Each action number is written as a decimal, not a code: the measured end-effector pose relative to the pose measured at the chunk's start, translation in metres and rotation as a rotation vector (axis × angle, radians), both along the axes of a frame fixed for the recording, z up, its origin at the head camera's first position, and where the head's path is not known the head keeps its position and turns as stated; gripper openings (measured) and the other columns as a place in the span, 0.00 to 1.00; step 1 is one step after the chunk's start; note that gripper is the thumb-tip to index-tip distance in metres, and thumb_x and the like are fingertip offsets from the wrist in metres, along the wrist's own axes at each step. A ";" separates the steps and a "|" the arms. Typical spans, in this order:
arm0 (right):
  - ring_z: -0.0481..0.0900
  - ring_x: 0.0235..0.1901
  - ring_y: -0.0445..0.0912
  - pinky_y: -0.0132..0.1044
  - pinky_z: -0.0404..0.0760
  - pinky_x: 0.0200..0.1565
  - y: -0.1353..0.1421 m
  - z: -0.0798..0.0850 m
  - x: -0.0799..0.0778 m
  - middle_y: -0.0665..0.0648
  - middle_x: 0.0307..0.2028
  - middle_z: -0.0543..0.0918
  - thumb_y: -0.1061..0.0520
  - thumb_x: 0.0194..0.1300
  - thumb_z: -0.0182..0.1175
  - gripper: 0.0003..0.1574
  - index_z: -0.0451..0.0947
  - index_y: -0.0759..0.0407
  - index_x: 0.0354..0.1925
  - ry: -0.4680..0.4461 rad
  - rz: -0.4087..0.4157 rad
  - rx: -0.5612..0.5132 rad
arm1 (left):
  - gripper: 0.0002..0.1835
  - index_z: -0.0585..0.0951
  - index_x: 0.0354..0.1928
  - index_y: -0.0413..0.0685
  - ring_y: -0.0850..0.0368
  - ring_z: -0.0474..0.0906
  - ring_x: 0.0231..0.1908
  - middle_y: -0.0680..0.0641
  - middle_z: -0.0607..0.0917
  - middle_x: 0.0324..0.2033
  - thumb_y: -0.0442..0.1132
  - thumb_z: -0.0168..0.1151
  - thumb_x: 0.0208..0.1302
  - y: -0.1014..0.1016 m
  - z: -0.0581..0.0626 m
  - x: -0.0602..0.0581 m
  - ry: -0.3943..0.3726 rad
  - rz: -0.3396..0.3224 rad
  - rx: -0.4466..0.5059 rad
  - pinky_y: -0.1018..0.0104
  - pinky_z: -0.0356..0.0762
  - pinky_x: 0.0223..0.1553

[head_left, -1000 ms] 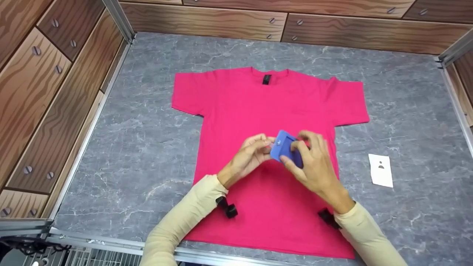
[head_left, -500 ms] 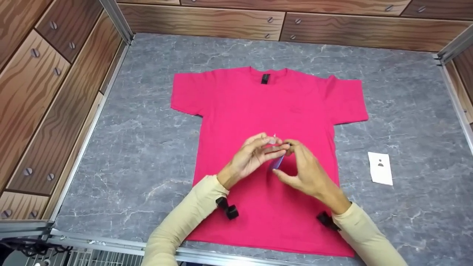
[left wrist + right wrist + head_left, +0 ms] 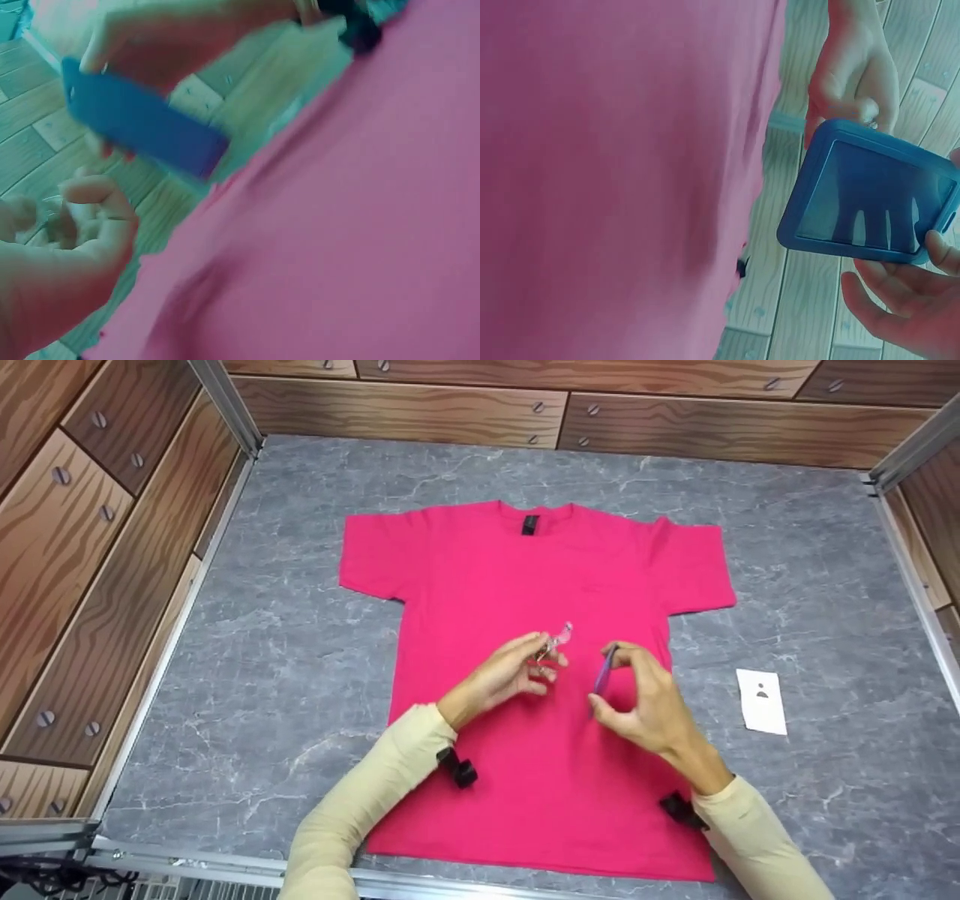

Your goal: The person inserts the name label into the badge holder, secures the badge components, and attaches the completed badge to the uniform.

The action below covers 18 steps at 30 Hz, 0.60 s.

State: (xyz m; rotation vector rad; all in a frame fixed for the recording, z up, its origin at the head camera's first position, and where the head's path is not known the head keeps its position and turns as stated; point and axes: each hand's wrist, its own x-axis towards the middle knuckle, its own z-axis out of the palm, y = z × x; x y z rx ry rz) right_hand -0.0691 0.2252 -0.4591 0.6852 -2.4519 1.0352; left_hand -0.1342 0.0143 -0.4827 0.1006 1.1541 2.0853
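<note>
My right hand (image 3: 652, 701) holds a blue badge holder (image 3: 603, 671) by its edges, between thumb and fingers, seen nearly edge-on from the head. The right wrist view shows the holder's blue frame (image 3: 799, 202) around a glossy window. Just left of it, my left hand (image 3: 510, 671) pinches a small metal badge clip with a clear strap (image 3: 562, 634), whose loose end points up. Clip and holder are apart. Both hands are above a pink T-shirt (image 3: 517, 577) spread flat, collar at the far side. In the left wrist view the holder (image 3: 146, 124) is blurred.
A white card (image 3: 761, 716) printed with a person icon lies right of the shirt on the grey marbled table (image 3: 247, 660). Wood-patterned panels (image 3: 450, 412) and metal rails edge the table. Black straps (image 3: 459, 769) hang at both wrists.
The right hand brought the badge holder to the left hand's fingertips, turning it edge-on, then drew it back to the right. The left hand keeps the clip, its clear strap now showing more.
</note>
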 end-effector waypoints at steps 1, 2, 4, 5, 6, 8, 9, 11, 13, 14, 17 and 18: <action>0.80 0.40 0.54 0.43 0.78 0.49 0.003 -0.001 0.000 0.64 0.41 0.80 0.58 0.43 0.70 0.34 0.71 0.71 0.49 -0.004 -0.012 0.002 | 0.10 0.72 0.36 0.49 0.62 0.73 0.25 0.51 0.80 0.31 0.39 0.42 0.76 0.000 0.001 -0.006 0.011 -0.013 -0.041 0.73 0.69 0.22; 0.80 0.39 0.54 0.44 0.79 0.47 0.006 -0.002 0.001 0.64 0.40 0.80 0.58 0.44 0.70 0.34 0.71 0.70 0.49 -0.007 -0.022 0.004 | 0.10 0.72 0.36 0.48 0.63 0.72 0.24 0.51 0.79 0.31 0.38 0.42 0.76 0.001 0.001 -0.012 0.033 -0.028 -0.086 0.74 0.68 0.21; 0.80 0.38 0.53 0.46 0.79 0.44 0.010 -0.003 0.001 0.63 0.39 0.81 0.58 0.44 0.69 0.33 0.72 0.70 0.48 -0.011 -0.037 0.004 | 0.10 0.73 0.37 0.43 0.63 0.71 0.22 0.50 0.78 0.31 0.36 0.44 0.76 0.003 0.005 -0.025 0.117 -0.049 -0.191 0.75 0.67 0.20; 0.80 0.38 0.53 0.46 0.79 0.43 0.012 -0.003 0.002 0.62 0.38 0.80 0.58 0.45 0.69 0.32 0.72 0.70 0.48 -0.015 -0.042 0.003 | 0.09 0.74 0.39 0.40 0.63 0.70 0.22 0.49 0.77 0.30 0.36 0.45 0.75 0.004 0.007 -0.033 0.176 -0.059 -0.249 0.75 0.67 0.19; 0.79 0.38 0.53 0.46 0.79 0.42 0.014 -0.004 0.002 0.62 0.37 0.80 0.58 0.45 0.69 0.31 0.71 0.69 0.47 -0.019 -0.047 0.003 | 0.09 0.75 0.41 0.38 0.63 0.69 0.21 0.48 0.76 0.30 0.35 0.46 0.75 0.006 0.010 -0.039 0.246 -0.069 -0.313 0.75 0.67 0.19; 0.79 0.37 0.52 0.44 0.79 0.41 0.016 -0.004 0.002 0.61 0.35 0.79 0.58 0.46 0.69 0.30 0.71 0.69 0.46 -0.026 -0.055 0.004 | 0.10 0.76 0.45 0.34 0.63 0.69 0.21 0.45 0.76 0.29 0.35 0.49 0.73 0.010 0.014 -0.053 0.388 -0.072 -0.435 0.75 0.67 0.18; 0.78 0.37 0.52 0.44 0.79 0.40 0.017 -0.004 0.002 0.60 0.34 0.78 0.58 0.46 0.69 0.29 0.71 0.69 0.46 -0.028 -0.059 0.004 | 0.11 0.76 0.46 0.32 0.62 0.69 0.20 0.44 0.77 0.28 0.34 0.50 0.73 0.013 0.016 -0.059 0.449 -0.064 -0.489 0.75 0.67 0.18; 0.78 0.35 0.51 0.44 0.79 0.36 0.018 -0.005 0.001 0.60 0.33 0.78 0.58 0.46 0.70 0.28 0.71 0.68 0.43 -0.032 -0.069 0.010 | 0.10 0.77 0.47 0.32 0.62 0.71 0.21 0.42 0.78 0.29 0.33 0.52 0.71 0.020 0.017 -0.070 0.511 -0.047 -0.555 0.74 0.71 0.20; 0.78 0.32 0.51 0.44 0.79 0.32 0.019 -0.005 0.001 0.60 0.31 0.77 0.57 0.45 0.71 0.27 0.71 0.67 0.41 -0.030 -0.078 0.022 | 0.11 0.76 0.49 0.29 0.61 0.74 0.23 0.38 0.80 0.33 0.28 0.52 0.70 0.028 0.016 -0.078 0.483 -0.033 -0.537 0.72 0.79 0.26; 0.77 0.31 0.51 0.43 0.79 0.31 0.020 -0.006 0.001 0.59 0.31 0.77 0.57 0.45 0.71 0.26 0.72 0.66 0.40 -0.027 -0.083 0.031 | 0.11 0.76 0.50 0.28 0.61 0.76 0.25 0.37 0.80 0.35 0.26 0.52 0.69 0.033 0.015 -0.081 0.452 -0.034 -0.524 0.71 0.82 0.31; 0.76 0.28 0.49 0.40 0.77 0.27 0.021 -0.006 0.000 0.58 0.30 0.77 0.56 0.43 0.73 0.26 0.72 0.64 0.38 -0.017 -0.107 0.074 | 0.15 0.72 0.54 0.25 0.57 0.81 0.30 0.31 0.80 0.44 0.20 0.49 0.66 0.044 0.010 -0.089 0.297 -0.050 -0.442 0.64 0.84 0.43; 0.75 0.28 0.49 0.39 0.77 0.28 0.022 -0.006 0.000 0.57 0.30 0.77 0.55 0.43 0.73 0.26 0.73 0.64 0.38 -0.014 -0.116 0.088 | 0.17 0.71 0.55 0.25 0.56 0.81 0.30 0.29 0.79 0.46 0.19 0.48 0.65 0.047 0.008 -0.091 0.261 -0.055 -0.430 0.63 0.85 0.43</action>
